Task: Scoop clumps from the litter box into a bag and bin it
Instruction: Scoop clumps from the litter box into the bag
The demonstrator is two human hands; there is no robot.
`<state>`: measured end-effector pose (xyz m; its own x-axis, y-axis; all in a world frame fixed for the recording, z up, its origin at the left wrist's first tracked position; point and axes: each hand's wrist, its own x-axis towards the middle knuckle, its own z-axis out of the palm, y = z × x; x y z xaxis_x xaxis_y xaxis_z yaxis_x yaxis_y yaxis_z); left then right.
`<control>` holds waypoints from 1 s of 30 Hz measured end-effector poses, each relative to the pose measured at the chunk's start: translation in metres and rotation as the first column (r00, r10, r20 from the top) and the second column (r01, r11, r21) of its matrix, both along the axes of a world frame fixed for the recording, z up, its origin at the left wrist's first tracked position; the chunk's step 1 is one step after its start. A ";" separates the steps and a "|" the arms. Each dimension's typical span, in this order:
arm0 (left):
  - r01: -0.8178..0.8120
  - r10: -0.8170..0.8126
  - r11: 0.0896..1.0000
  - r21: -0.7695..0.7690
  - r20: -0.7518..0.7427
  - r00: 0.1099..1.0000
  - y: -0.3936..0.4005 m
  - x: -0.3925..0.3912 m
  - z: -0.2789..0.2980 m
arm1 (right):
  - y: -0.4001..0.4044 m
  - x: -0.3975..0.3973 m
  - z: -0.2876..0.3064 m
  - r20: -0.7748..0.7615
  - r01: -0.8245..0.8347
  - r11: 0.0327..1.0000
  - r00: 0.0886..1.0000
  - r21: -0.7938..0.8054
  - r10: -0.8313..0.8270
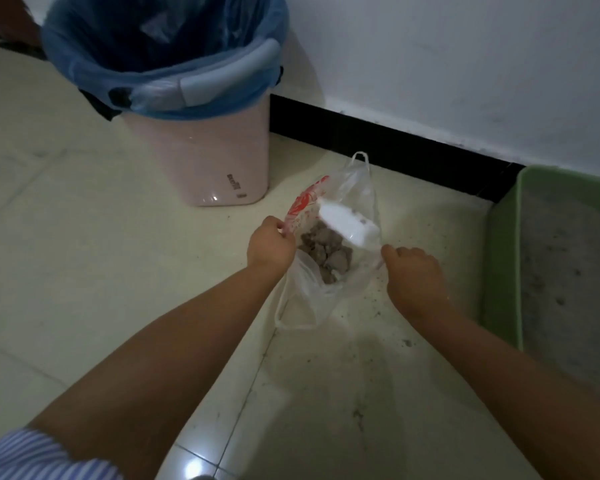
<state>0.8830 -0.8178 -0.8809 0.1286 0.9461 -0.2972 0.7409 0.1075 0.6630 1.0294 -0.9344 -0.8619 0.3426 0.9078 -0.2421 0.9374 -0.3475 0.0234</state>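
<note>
A clear plastic bag (355, 188) with red print lies open on the tiled floor. Inside it are several grey-brown litter clumps (326, 254) and a white object (347, 221). My left hand (270, 244) is shut on the bag's left edge. My right hand (416, 275) grips the bag's right edge. The green litter box (503, 244) with grey litter stands at the right, against the wall. The pink bin (201, 157) with a blue liner stands open at the back left, beyond the bag.
A white wall with a black skirting board (395, 147) runs behind the bag. Scattered litter grains (378, 306) lie on the floor between the bag and the litter box. Pale tiles spread to the left.
</note>
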 end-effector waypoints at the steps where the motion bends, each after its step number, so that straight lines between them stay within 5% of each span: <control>1: 0.010 -0.010 1.000 0.020 0.001 1.000 -0.001 0.001 0.000 | -0.002 0.000 0.000 0.011 -0.027 1.000 1.000 -0.015 0.027; 13: 0.127 -0.118 0.981 0.148 -0.070 0.991 -0.022 -0.003 0.001 | -0.017 0.009 -0.002 0.030 -0.008 0.998 1.000 -0.058 0.010; 16: 0.322 -0.276 0.885 0.337 -0.178 0.944 -0.026 -0.005 0.004 | -0.012 0.007 0.000 0.021 0.021 1.000 1.000 -0.004 -0.021; 19: 0.541 -0.479 0.666 0.514 -0.261 0.838 -0.026 -0.004 0.002 | -0.009 0.005 0.001 0.007 0.031 0.998 0.999 0.047 -0.031; 22: 0.709 -0.618 0.521 0.476 -0.363 0.698 -0.027 0.000 -0.003 | -0.006 0.000 -0.001 -0.008 0.029 0.998 1.000 0.051 -0.028; 30: 0.712 -0.554 0.538 0.452 -0.447 0.702 -0.013 -0.007 -0.004 | -0.016 0.009 0.001 -0.062 0.102 0.992 0.993 0.068 -0.098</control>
<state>0.8760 -0.8307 -0.8853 0.7665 0.6268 0.1402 0.5906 -0.7736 0.2294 1.0388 -0.9506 -0.8609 0.4200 0.8852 -0.2002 0.8967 -0.4387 -0.0587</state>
